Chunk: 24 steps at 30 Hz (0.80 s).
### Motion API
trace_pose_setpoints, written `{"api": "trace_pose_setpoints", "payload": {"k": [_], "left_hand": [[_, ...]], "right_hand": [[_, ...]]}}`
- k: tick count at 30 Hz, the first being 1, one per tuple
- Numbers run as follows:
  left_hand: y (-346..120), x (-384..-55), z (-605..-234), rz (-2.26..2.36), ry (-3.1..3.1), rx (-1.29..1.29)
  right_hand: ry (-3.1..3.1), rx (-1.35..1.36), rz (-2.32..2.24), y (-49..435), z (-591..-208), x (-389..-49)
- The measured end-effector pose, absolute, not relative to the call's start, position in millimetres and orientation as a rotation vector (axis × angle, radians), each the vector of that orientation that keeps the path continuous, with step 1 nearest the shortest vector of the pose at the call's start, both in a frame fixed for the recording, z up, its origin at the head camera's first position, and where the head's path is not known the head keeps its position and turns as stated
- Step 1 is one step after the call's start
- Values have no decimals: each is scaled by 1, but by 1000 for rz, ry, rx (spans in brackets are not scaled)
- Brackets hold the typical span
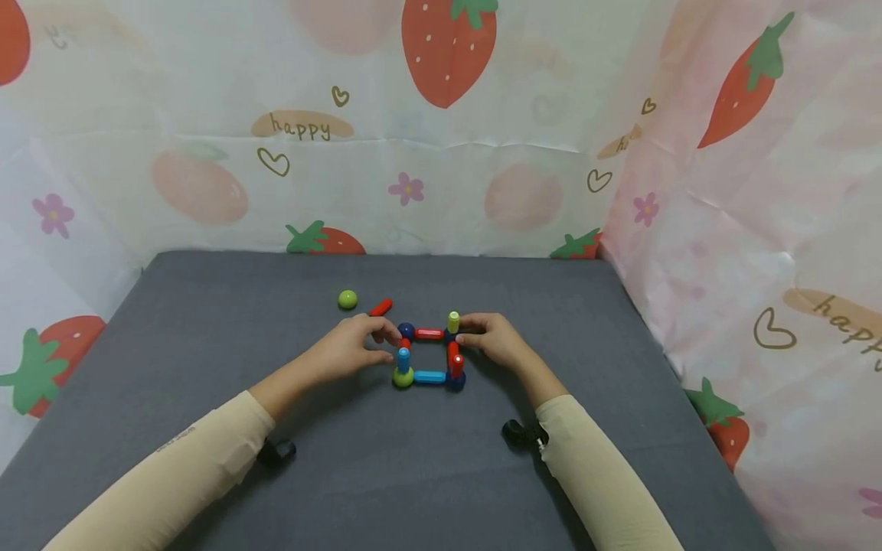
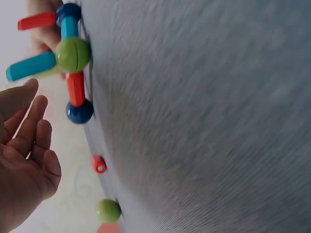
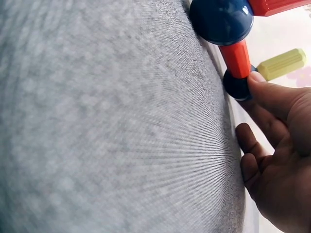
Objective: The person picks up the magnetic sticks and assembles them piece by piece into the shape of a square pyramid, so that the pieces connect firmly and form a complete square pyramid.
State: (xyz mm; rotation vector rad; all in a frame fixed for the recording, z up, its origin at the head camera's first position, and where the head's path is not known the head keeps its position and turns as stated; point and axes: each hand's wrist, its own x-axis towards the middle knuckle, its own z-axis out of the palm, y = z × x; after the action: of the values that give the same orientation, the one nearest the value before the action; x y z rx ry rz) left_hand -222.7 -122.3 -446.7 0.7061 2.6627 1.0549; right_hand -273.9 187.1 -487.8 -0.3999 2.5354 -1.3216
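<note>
Your left sleeve (image 1: pixel 172 463) and right sleeve (image 1: pixel 599 467) lay nearest, pale beige, reaching in from the near left and near right over a grey table (image 1: pixel 400 474). In the middle of it sat a square frame (image 1: pixel 430 377) of coloured sticks joined by balls. Its near left corner was a green ball (image 1: pixel 403 378) with a blue stick (image 1: pixel 403 359) standing on it; its near right corner was a dark blue ball (image 1: pixel 455 381) bearing a red stick (image 1: pixel 458 366). At the far right corner, a yellow stick (image 1: pixel 453 322) rose from another navy ball (image 3: pixel 237 86), and your right hand (image 1: pixel 498 337) pinched that ball between thumb and finger. Your left hand (image 1: pixel 351 344) was beside the frame's left side, thumb and fingers parted and loosely bent; whether a fingertip brushed the far left ball (image 1: pixel 406 331), you could not quite tell from these angles. Beyond that hand, to the far left, lay a loose red stick (image 1: pixel 381 308) and, further left, a lime ball (image 1: pixel 347 299). A strawberry-print curtain (image 1: pixel 441 161) hung behind the table.
</note>
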Motion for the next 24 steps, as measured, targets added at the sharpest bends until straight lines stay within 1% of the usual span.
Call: {"api": "trace_pose_setpoints", "payload": {"k": [4, 11, 24], "left_hand": [[-124, -234, -444, 1064, 2687, 730], [-121, -256, -445, 956, 2762, 873], [-112, -289, -456, 861, 2593, 877]], "right_hand": [[2541, -404, -1318, 187, -487, -273], [2540, -404, -1311, 187, -486, -273], [2549, -405, -1309, 188, -487, -275]]}}
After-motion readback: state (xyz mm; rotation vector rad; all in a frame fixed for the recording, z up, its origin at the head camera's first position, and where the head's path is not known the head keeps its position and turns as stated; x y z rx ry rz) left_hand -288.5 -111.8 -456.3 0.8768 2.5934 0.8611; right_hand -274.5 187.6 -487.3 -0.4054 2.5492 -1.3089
